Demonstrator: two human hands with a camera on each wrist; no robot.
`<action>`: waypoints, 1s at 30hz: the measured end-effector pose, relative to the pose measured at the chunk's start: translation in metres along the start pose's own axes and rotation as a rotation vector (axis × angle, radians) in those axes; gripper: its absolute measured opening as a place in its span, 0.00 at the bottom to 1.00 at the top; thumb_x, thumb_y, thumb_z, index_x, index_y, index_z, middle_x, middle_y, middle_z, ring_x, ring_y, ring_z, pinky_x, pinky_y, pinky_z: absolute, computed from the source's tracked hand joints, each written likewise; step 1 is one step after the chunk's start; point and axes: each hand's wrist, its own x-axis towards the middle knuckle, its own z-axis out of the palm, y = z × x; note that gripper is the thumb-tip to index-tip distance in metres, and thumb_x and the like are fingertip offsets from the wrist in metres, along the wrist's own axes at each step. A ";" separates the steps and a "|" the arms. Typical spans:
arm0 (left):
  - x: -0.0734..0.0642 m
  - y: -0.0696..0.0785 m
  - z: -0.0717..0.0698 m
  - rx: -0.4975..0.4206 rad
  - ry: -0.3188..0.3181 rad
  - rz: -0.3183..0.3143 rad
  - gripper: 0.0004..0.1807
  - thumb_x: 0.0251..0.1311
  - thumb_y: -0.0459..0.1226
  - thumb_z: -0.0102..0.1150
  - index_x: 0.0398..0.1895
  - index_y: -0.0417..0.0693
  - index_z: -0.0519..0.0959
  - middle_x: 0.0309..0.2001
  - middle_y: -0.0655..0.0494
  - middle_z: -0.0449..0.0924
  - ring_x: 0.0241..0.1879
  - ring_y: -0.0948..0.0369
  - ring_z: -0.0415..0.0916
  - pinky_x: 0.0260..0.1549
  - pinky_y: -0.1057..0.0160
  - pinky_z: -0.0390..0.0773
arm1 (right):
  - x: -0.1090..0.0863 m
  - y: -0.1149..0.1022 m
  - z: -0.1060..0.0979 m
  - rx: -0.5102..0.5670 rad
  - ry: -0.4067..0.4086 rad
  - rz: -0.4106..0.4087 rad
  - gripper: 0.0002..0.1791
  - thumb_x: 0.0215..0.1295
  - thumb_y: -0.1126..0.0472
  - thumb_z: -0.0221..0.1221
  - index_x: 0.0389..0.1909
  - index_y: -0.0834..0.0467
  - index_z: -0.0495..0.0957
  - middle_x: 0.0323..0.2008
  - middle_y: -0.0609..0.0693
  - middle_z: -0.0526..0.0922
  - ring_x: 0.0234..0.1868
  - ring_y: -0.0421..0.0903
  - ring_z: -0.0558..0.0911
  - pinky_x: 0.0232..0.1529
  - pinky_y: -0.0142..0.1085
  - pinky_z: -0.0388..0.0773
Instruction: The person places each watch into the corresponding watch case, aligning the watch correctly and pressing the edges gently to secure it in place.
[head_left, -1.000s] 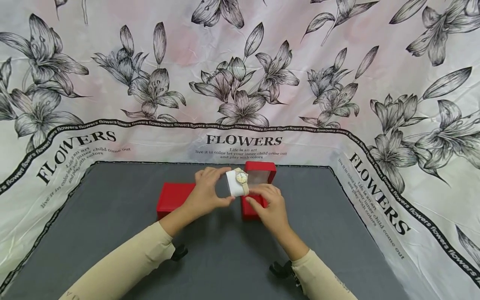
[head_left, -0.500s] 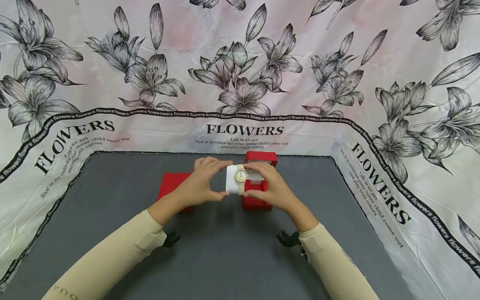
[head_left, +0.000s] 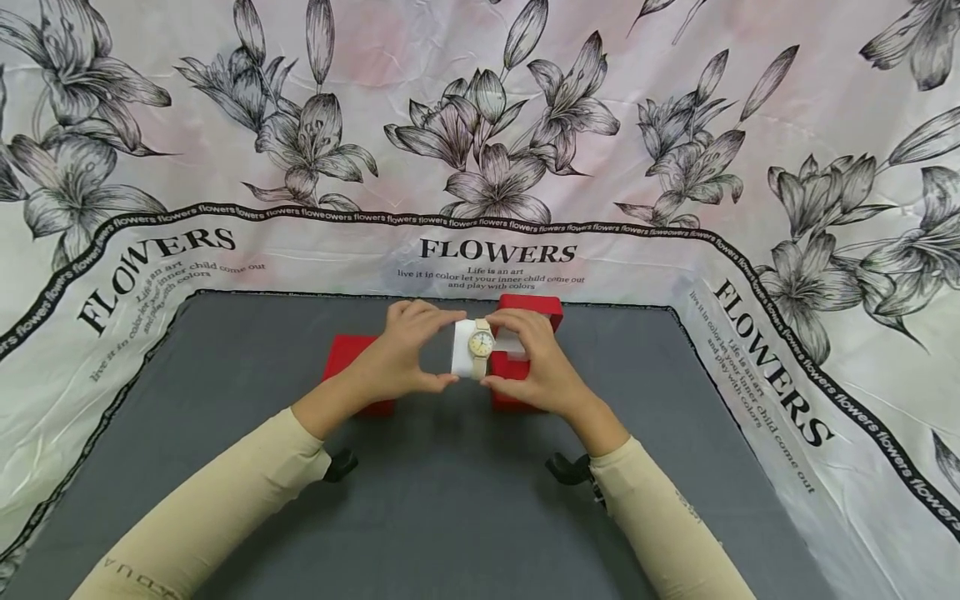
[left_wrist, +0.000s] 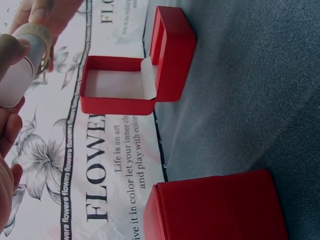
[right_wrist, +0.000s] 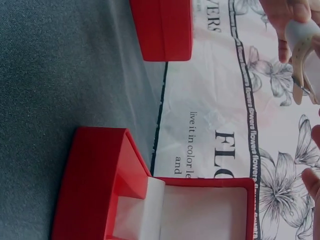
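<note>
A wristwatch (head_left: 481,342) with a cream strap and pale round dial is wrapped around a white cushion (head_left: 462,350), raised above the table. My left hand (head_left: 397,354) pinches the cushion's left end, fingers on top and thumb below. From the other side my right hand (head_left: 546,367) pinches the right end by the strap. In the left wrist view the strap's buckle end hangs loose near the fingers. Behind the right hand stands an open red box (left_wrist: 176,55), its lid raised and white lining showing. A closed red box (left_wrist: 215,207) sits to the left, partly behind my left forearm.
A dark grey cloth (head_left: 450,508) covers the table. At its back edge, white fabric (head_left: 495,275) printed with flowers and lettering rises as a backdrop. Black straps (head_left: 567,469) show below both wrists.
My right hand has shifted from the strap's lower right to a top-and-bottom pinch on the cushion's right end. The watch, tilted before, now sits more upright. The head view has shifted slightly.
</note>
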 end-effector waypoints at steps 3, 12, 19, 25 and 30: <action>0.002 0.002 -0.001 -0.020 0.012 0.025 0.45 0.44 0.45 0.83 0.68 0.41 0.74 0.53 0.51 0.81 0.55 0.55 0.71 0.59 0.42 0.58 | 0.002 0.000 -0.003 0.010 -0.003 -0.023 0.45 0.45 0.57 0.79 0.66 0.58 0.70 0.64 0.55 0.74 0.65 0.52 0.70 0.68 0.54 0.60; 0.007 0.003 0.007 -0.062 0.020 0.035 0.45 0.44 0.43 0.83 0.68 0.40 0.74 0.50 0.51 0.81 0.53 0.57 0.72 0.60 0.43 0.58 | 0.007 0.003 -0.002 -0.031 -0.008 -0.060 0.44 0.44 0.55 0.77 0.64 0.60 0.70 0.61 0.56 0.75 0.63 0.51 0.70 0.68 0.54 0.59; 0.012 0.004 0.010 -0.071 0.037 -0.013 0.44 0.46 0.43 0.82 0.68 0.41 0.73 0.49 0.51 0.82 0.54 0.57 0.71 0.60 0.42 0.57 | 0.006 0.006 -0.008 -0.042 0.000 -0.056 0.48 0.43 0.55 0.80 0.67 0.59 0.68 0.63 0.56 0.74 0.64 0.52 0.69 0.68 0.56 0.57; 0.009 0.004 0.011 -0.091 0.026 -0.019 0.44 0.45 0.43 0.82 0.68 0.42 0.74 0.51 0.50 0.81 0.55 0.57 0.72 0.61 0.42 0.56 | 0.003 0.007 -0.010 -0.037 -0.046 -0.028 0.47 0.44 0.55 0.78 0.66 0.59 0.66 0.63 0.55 0.73 0.64 0.51 0.69 0.68 0.56 0.58; 0.006 0.007 0.015 -0.041 -0.015 -0.002 0.45 0.47 0.46 0.81 0.70 0.43 0.73 0.53 0.52 0.80 0.56 0.58 0.71 0.62 0.41 0.55 | -0.002 0.007 -0.005 -0.059 -0.067 -0.001 0.46 0.44 0.54 0.77 0.65 0.58 0.67 0.62 0.54 0.73 0.64 0.50 0.69 0.69 0.56 0.57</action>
